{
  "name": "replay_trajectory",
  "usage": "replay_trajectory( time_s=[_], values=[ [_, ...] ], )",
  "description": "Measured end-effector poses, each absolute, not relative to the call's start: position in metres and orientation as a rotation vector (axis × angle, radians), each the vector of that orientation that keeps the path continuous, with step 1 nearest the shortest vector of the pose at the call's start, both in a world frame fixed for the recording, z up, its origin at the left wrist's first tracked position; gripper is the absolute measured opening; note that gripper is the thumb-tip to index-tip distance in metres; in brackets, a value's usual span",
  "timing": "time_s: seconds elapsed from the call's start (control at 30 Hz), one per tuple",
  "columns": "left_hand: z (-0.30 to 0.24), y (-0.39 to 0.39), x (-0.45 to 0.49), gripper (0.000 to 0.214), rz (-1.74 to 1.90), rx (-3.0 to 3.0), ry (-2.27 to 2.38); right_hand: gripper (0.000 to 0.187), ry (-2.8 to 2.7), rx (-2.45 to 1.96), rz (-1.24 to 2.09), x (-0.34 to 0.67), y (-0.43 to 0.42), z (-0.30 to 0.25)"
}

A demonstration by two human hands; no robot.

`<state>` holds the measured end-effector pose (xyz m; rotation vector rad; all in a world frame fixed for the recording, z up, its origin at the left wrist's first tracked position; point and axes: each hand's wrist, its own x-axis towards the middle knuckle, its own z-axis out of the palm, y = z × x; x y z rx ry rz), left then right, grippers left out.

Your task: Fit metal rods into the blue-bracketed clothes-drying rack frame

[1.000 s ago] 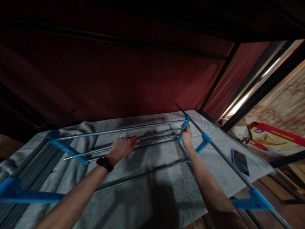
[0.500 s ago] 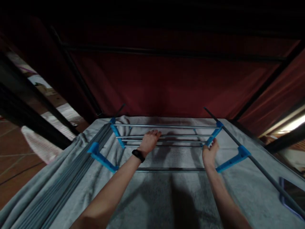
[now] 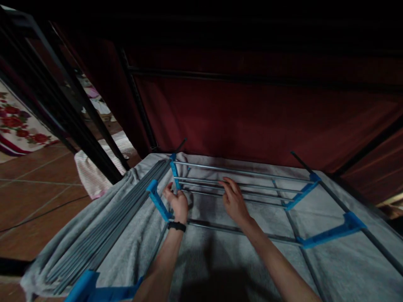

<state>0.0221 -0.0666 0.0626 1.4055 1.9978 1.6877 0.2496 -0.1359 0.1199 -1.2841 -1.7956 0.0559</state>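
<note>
A partly built rack of grey metal rods and blue plastic brackets lies on a grey blanket (image 3: 201, 260). My left hand (image 3: 179, 205), a dark band at its wrist, is beside the far-left blue bracket (image 3: 175, 173). Its fingers are apart, with nothing seen in them. My right hand (image 3: 233, 200) reaches over the middle cross rods (image 3: 270, 191) with its fingers stretched out. Whether its fingertips touch a rod I cannot tell. At the rods' other end sits the far-right blue bracket (image 3: 304, 192). Nearer brackets stand at left (image 3: 159, 201) and right (image 3: 333, 231).
A bundle of loose grey rods (image 3: 107, 226) lies along the blanket's left side. Dark red cloth (image 3: 233, 121) hangs behind on a black frame. Black posts (image 3: 94, 147), a striped cloth (image 3: 91, 167) and a tiled floor (image 3: 47, 167) are at left.
The view has turned left. My left hand has moved from the middle rods to the left bracket. My right hand has left the right bracket for the middle rods.
</note>
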Motion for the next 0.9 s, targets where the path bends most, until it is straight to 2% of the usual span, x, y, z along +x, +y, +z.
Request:
replay_trajectory(
  time_s=[0.07, 0.3, 0.6, 0.9],
  values=[
    [0.057, -0.041, 0.007, 0.046, 1.690, 1.216, 2.015, 0.058, -1.937, -1.247, 0.083, 0.226, -0.121, 0.128],
    [0.066, 0.002, 0.001, 0.051, 1.630, 1.356, 1.674, 0.044, -2.257, -1.231, 0.145, 0.153, -0.063, 0.150],
    [0.067, 0.014, 0.013, 0.006, 1.751, 1.152, 1.426, 0.031, -2.394, -1.537, 0.203, 0.101, -0.025, 0.156],
    [0.054, 0.021, 0.014, 0.013, 1.820, 1.098, 1.266, 0.038, -2.582, -1.592, 0.057, 0.102, -0.020, 0.164]
  ],
)
